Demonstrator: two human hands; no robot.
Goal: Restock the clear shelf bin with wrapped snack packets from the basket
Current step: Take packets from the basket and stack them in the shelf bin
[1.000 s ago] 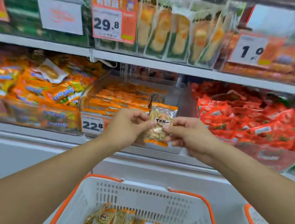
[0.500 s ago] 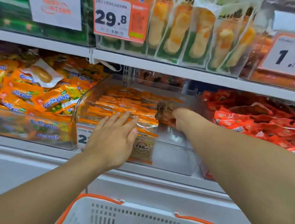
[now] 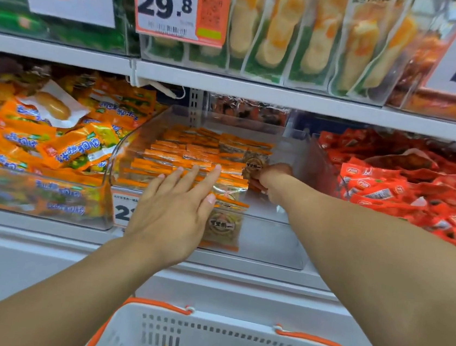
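I'm seeing right hand [image 3: 273, 179] pinching snack packet [image 3: 253, 166] upright inside clear bin [image 3: 271, 234], row at 9 o'clock; left hand [image 3: 173, 209] flat, fingers spread.

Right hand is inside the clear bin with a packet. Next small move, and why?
Probably set it down and let go: the right hand pinches the snack packet at the right end of the rows in the clear bin, with bare floor beside them. The left hand is open at the front.

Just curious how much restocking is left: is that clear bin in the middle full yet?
Not full. The clear bin holds orange packets in its left part; its right side is bare.
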